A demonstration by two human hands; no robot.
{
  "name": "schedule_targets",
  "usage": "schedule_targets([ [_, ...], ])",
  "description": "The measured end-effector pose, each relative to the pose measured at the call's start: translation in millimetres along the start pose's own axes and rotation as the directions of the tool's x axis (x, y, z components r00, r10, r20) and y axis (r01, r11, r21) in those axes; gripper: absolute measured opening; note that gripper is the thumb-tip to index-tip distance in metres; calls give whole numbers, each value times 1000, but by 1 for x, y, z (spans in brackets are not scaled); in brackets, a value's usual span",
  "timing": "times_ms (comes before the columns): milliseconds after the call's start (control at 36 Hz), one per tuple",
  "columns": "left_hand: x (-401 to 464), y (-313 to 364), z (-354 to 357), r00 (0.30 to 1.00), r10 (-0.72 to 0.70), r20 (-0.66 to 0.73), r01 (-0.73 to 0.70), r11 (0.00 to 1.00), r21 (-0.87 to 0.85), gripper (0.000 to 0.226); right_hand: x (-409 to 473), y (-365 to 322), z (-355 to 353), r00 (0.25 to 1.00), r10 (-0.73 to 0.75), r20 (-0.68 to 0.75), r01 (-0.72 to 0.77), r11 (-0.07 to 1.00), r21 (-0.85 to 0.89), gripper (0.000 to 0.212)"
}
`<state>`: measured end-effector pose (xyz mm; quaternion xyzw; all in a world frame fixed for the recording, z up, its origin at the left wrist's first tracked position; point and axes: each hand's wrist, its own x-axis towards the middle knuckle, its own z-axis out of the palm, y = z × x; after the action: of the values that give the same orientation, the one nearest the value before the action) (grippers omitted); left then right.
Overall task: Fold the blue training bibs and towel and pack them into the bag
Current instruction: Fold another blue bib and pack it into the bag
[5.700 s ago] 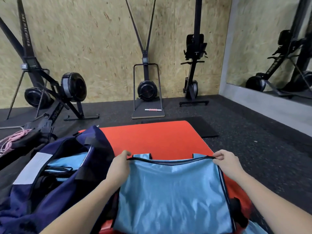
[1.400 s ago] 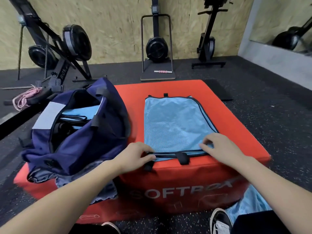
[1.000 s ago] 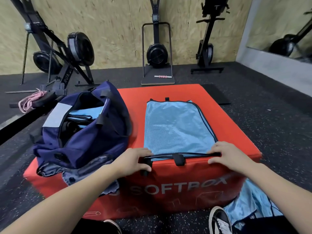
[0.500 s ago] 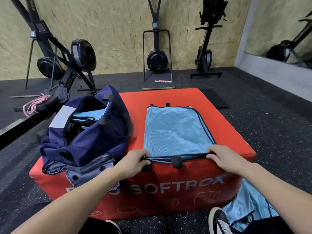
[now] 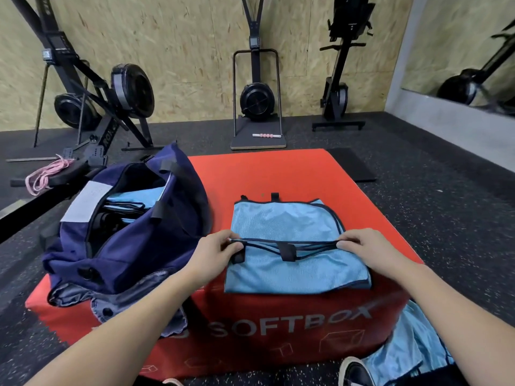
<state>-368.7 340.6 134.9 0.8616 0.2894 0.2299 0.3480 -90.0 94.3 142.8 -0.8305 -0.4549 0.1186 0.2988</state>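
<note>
While pinched, bib (image 5: 284, 227) between both grips.

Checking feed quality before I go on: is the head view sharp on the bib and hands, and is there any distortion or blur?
Head view: the blue bib and both hands, left hand and right hand, look sharp under even light with no glare; wide-angle bending bows the red soft box and wall edges; the mirror at right is smeared.

Both forearms reach forward, the left hand (image 5: 214, 253) and right hand (image 5: 367, 252) level, fingers curled in pinches.
</note>
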Motion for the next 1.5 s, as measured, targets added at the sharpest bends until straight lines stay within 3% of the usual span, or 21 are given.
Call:
schedule_targets([
  [167,47,4,0,993,-38,-111,34,999,-37,12,51,-4,-1,992,8,-126,3,996,90,9],
  [583,152,-19,19,965,-163,-207,156,986,-52,10,165,4,13,985,67,-160,-47,991,126,7],
  [750,164,-37,31,966,-159,-206,178,981,81,9,179,14,29,979,156,-130,-163,986,-42,13],
  [833,167,-43,33,963,-167,-213,200,970,142,15,181,3,37,980,85,-182,-132,955,-266,33],
  [889,166,-42,34,958,-175,-226,208,969,131,23,181,-12,41,981,19,-194,-75,956,-284,39],
  [1000,163,-38,37,955,-182,-236,211,972,106,31,178,-39,56,996,-36,-81,28,994,-103,39],
  [1139,154,-31,41,953,-164,-255,182,982,48,23,173,-57,79,996,64,70,-70,994,85,56],
  [1333,143,-14,38,926,-279,-256,175,914,-365,23,175,-68,81,998,46,46,-59,943,326,62],
  [1417,141,-8,40,933,-262,-246,121,874,-471,25,177,-68,81,997,-15,75,-9,949,314,74],
  [1500,141,-9,44,963,-186,-193,106,925,-365,33,177,-67,84,990,-58,125,22,962,272,80],
])
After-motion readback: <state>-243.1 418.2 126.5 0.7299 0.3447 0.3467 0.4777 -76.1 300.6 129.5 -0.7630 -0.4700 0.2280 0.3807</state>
